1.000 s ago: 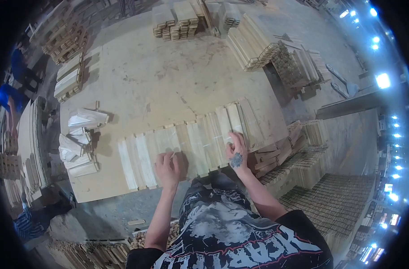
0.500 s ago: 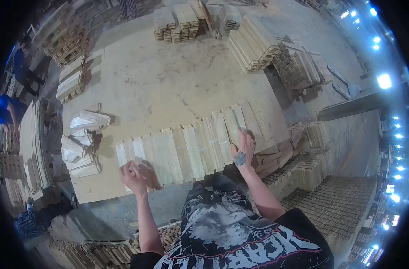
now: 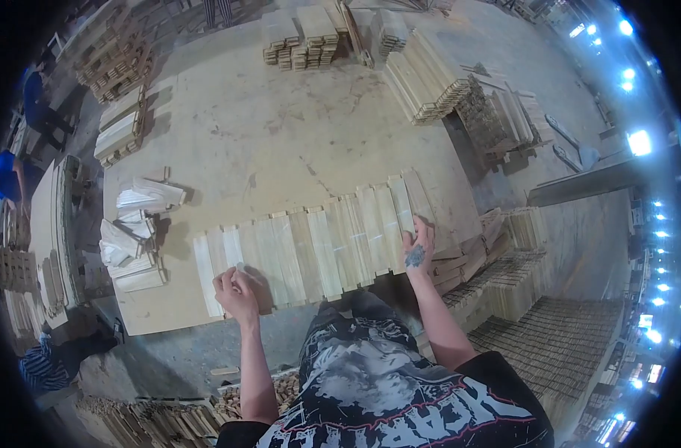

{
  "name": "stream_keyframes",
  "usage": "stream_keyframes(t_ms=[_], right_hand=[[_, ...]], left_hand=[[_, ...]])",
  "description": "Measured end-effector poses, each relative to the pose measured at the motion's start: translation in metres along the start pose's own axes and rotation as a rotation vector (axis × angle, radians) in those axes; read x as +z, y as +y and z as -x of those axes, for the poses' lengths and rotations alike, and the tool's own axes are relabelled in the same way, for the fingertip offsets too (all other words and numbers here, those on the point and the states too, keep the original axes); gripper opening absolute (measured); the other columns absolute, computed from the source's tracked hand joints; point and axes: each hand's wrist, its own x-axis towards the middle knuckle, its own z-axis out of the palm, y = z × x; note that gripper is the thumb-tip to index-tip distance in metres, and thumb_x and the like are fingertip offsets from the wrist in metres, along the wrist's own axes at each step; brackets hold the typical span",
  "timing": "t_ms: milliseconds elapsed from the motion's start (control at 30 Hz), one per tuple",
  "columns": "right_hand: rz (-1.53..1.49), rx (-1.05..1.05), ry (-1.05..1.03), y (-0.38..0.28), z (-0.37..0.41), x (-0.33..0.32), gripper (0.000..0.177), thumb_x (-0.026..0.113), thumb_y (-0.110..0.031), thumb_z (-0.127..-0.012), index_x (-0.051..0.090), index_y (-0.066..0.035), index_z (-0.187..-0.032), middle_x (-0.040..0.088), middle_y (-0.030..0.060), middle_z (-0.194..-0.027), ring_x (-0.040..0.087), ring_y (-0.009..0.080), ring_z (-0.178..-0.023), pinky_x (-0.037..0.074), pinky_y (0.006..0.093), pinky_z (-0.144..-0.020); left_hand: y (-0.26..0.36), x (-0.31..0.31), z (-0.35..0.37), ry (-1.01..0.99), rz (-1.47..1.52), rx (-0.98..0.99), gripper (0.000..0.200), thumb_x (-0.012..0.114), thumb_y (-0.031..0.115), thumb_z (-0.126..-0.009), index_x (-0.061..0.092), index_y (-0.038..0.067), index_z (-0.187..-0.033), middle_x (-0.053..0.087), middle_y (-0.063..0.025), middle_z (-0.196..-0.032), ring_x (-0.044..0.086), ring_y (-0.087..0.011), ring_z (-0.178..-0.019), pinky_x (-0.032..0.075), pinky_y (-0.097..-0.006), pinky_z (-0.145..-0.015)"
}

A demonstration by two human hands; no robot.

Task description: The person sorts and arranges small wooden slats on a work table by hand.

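Observation:
A row of pale wooden slats (image 3: 316, 250) lies side by side along the near edge of the table. Over the left part of the row is my left hand (image 3: 237, 293), its fingers curled together and casting a shadow on the slats. What these fingers hold, if anything, I cannot make out. At the row's right end, my right hand (image 3: 419, 250) rests against the slats with thumb and fingers apart. Beyond it, one darker slat (image 3: 418, 190) lies slightly angled.
Crumpled white bundles (image 3: 135, 231) lie with wood pieces at the table's left. Slat stacks (image 3: 303, 37) stand at the far edge, with another stack (image 3: 426, 78) at the far right corner. More slats (image 3: 527, 299) are piled below right. People (image 3: 12, 179) work at the left.
My left hand has shifted right along the row. My right hand has moved slightly right and down, and the slats at the right end now lie closer together.

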Motion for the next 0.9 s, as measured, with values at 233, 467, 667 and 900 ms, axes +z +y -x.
stream_keyframes(t_ms=[233, 467, 667, 900], right_hand=[[-0.208, 0.192, -0.188, 0.023, -0.011, 0.02, 0.037, 0.075, -0.007, -0.084, 0.064, -0.009, -0.12, 0.066, 0.0089, -0.093, 0.063, 0.0274, -0.093, 0.05, 0.0406, -0.085], [-0.292, 0.093, -0.047, 0.017, -0.011, 0.021, 0.027, 0.074, 0.0, -0.085, 0.064, -0.001, -0.11, 0.069, 0.0116, -0.097, 0.068, 0.0205, -0.085, 0.055, 0.0336, -0.077], [-0.238, 0.243, -0.233, -0.005, -0.02, 0.007, 0.057, 0.088, -0.016, -0.075, 0.059, -0.002, -0.122, 0.066, 0.0121, -0.096, 0.066, 0.0231, -0.087, 0.054, 0.0351, -0.081], [-0.022, 0.261, -0.269, -0.027, -0.011, 0.006, 0.077, 0.09, -0.031, -0.072, 0.053, -0.008, -0.135, 0.06, 0.0133, -0.116, 0.058, 0.0309, -0.11, 0.048, 0.0457, -0.096]], left_hand=[[-0.003, 0.008, -0.007, -0.041, -0.127, 0.071, 0.009, 0.066, 0.01, -0.095, 0.067, 0.008, -0.104, 0.058, -0.0101, -0.098, 0.061, -0.0262, -0.08, 0.046, -0.0428, -0.075], [-0.004, 0.018, -0.005, -0.006, -0.225, 0.096, 0.015, 0.067, 0.01, -0.091, 0.063, 0.011, -0.105, 0.056, -0.0083, -0.096, 0.059, -0.0276, -0.088, 0.042, -0.044, -0.08], [-0.009, 0.023, -0.005, 0.058, -0.241, 0.145, 0.01, 0.067, 0.013, -0.094, 0.065, 0.012, -0.104, 0.056, -0.0055, -0.093, 0.058, -0.0241, -0.081, 0.041, -0.0422, -0.078], [-0.006, 0.02, -0.005, 0.04, -0.242, 0.136, 0.013, 0.067, 0.012, -0.094, 0.064, 0.012, -0.106, 0.056, -0.0053, -0.095, 0.059, -0.0245, -0.082, 0.041, -0.0422, -0.078]])
